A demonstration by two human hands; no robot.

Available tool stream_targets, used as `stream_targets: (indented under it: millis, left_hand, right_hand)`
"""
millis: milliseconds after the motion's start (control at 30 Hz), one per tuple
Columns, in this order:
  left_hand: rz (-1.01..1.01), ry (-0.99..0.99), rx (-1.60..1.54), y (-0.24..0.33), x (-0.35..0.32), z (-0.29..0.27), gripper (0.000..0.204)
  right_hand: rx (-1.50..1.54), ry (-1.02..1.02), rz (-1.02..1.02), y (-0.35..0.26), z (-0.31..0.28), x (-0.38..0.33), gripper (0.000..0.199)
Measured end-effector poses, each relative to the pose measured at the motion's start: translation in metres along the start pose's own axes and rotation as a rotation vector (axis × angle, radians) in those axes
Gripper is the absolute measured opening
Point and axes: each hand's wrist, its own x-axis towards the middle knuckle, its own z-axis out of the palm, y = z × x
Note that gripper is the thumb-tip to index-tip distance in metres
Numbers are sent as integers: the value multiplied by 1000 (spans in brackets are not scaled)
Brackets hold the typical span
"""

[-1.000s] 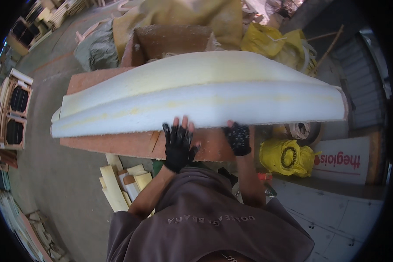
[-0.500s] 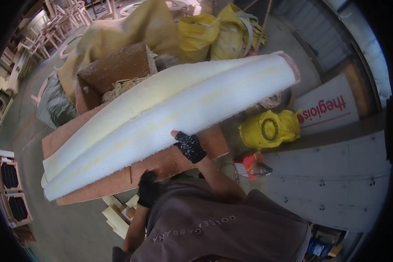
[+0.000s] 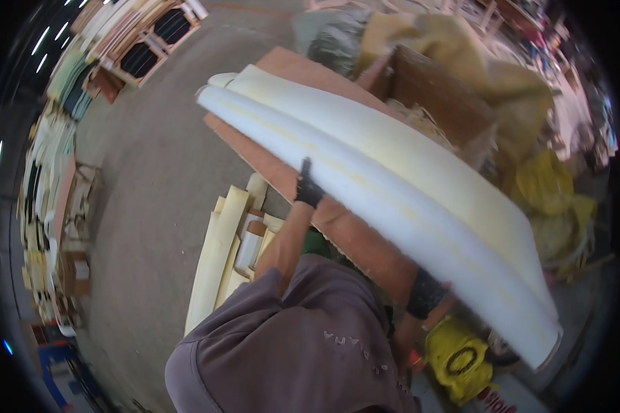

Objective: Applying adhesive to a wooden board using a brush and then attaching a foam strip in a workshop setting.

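Observation:
A long foam pad (image 3: pixel 365 186), white along the near side and cream along the far side, lies slantwise over a brown board (image 3: pixel 255 162). My left hand (image 3: pixel 309 189), in a black glove, is at the pad's near edge with one digit on top and the others out of sight, closed on the edge. Farther right, my right hand (image 3: pixel 426 294), also black-gloved, is against the same edge; its fingers are blurred and partly hidden.
Cream foam strips (image 3: pixel 217 255) stand left of my body. Beyond the pad is an open brown box (image 3: pixel 441 96) with stringy scraps inside. A yellow sack (image 3: pixel 458 361) sits at lower right. Stacked panels (image 3: pixel 48 206) line the far left.
My view has swung leftward, so the pad and board now slope down to the right. The left hand has gone from beside my body to the pad's edge. The right hand stays at that edge.

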Motion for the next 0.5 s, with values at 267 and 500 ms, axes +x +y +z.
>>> stream_targets:
  millis: [267,500]
  left_hand:
    - [-177,79,-195,56,56,-125,33]
    - [714,703,2426,450,254,-273,48]
  right_hand:
    - [-214,237,-189,74,-25,53,74]
    - [-694,104,-531,184,-2,242,79]
